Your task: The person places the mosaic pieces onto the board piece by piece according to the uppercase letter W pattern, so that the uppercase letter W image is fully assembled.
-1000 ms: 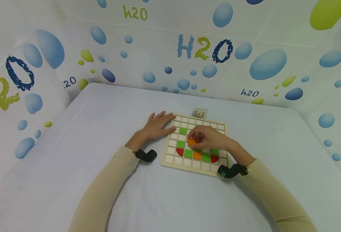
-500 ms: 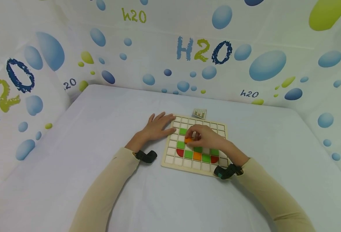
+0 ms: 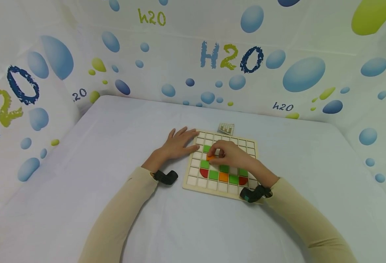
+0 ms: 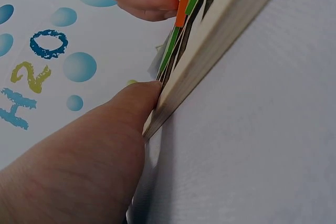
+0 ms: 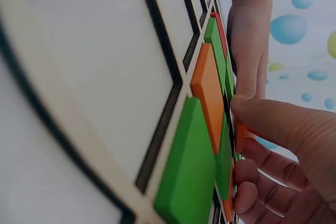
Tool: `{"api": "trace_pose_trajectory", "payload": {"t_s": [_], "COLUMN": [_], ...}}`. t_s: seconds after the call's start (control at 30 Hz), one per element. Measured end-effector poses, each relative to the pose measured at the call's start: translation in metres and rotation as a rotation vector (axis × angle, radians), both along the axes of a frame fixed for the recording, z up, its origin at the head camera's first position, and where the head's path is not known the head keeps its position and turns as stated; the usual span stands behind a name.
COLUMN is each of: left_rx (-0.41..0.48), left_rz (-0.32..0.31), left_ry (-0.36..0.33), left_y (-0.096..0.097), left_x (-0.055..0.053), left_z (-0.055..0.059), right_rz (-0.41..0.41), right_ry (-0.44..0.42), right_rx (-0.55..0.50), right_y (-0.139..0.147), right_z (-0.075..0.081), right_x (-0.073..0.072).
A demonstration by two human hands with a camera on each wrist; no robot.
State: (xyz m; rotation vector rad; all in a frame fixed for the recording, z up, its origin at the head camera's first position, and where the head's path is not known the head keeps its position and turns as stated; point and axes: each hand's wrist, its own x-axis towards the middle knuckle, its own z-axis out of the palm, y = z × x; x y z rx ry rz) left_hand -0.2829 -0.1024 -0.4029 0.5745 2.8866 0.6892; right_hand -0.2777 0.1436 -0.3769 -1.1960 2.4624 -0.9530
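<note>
A square wooden grid board [image 3: 191,180] lies on the table, with several coloured tiles in its cells. My right hand [image 3: 231,154] pinches an orange square tile [image 5: 240,137] between thumb and fingers, low over the left part of the grid. That tile is between two green tiles in the head view, the farther one [image 3: 207,148] and the nearer one [image 3: 205,164]. Fingers spread, my left hand [image 3: 178,144] rests at the board's left edge, thumb tip on the rim. Closer to me, a row holds a red rounded tile [image 3: 204,172] and another orange tile [image 3: 223,177].
A small card with a printed grid [image 3: 226,128] lies just behind the board's far edge. White cloth [image 3: 166,226] covers the table. Behind it hangs a white backdrop [image 3: 179,44] with blue and green drops.
My right hand has carried the orange tile left and slightly away from me, down close to the cell between the two green tiles. The left hand has stayed in place.
</note>
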Motion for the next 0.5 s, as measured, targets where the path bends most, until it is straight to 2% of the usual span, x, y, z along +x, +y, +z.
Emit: {"api": "trace_pose_trajectory", "payload": {"t_s": [0.27, 0.5], "left_rx": [-0.005, -0.009], "left_rz": [-0.001, 0.001], "left_ry": [0.002, 0.0], "left_y": [0.0003, 0.0006], "left_x": [0.0004, 0.0018], "left_z": [-0.0007, 0.0013], "right_rz": [0.011, 0.019], "right_ry": [-0.026, -0.009], "right_rx": [-0.012, -0.014], "right_y": [0.0015, 0.0008], "right_z": [0.0022, 0.0018], "right_x": [0.0021, 0.0028]}}
